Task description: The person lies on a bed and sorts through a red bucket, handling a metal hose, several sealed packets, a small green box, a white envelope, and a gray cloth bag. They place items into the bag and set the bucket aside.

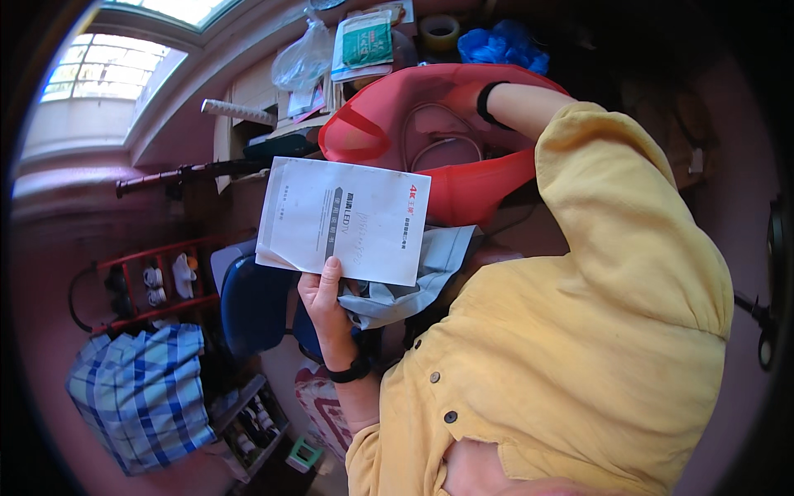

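Observation:
A white printed booklet, with a dark spine-like strip and handwriting on its cover, is in my left hand. My thumb presses on its lower edge, and the other fingers are behind it. Under the booklet hangs a crumpled grey bag; whether my fingers also hold it I cannot tell. My right hand reaches into the mouth of a red bag, its fingers blurred and partly hidden. Inside the red bag, a pale looped cord or handle shows beside that hand.
Behind the red bag are a clear plastic bag, a green packet, a tape roll and a blue plastic bag. At left stand a blue chair, a red shoe rack and something under a blue checked cloth.

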Demonstrator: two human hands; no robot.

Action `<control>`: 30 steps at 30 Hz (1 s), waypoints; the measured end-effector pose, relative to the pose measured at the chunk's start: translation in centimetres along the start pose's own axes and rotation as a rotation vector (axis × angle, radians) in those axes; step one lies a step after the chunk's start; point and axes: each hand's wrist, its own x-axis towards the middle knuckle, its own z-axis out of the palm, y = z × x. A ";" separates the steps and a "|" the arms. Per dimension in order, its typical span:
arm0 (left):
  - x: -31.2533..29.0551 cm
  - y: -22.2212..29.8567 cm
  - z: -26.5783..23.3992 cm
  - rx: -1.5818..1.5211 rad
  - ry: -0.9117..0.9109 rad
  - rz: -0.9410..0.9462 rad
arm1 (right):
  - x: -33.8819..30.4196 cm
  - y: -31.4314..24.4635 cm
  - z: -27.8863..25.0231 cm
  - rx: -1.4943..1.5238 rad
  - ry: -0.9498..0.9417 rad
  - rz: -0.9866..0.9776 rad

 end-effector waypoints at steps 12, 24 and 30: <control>-0.7 0.8 1.3 0.035 0.057 -0.017 | -0.4 2.1 6.5 1.113 0.463 0.133; -0.5 -0.1 0.2 0.014 0.022 0.044 | 2.4 4.6 4.1 0.002 0.524 -0.363; -1.0 -0.7 -2.1 -0.092 -0.014 0.073 | -13.6 -4.7 -4.8 0.040 0.628 -0.010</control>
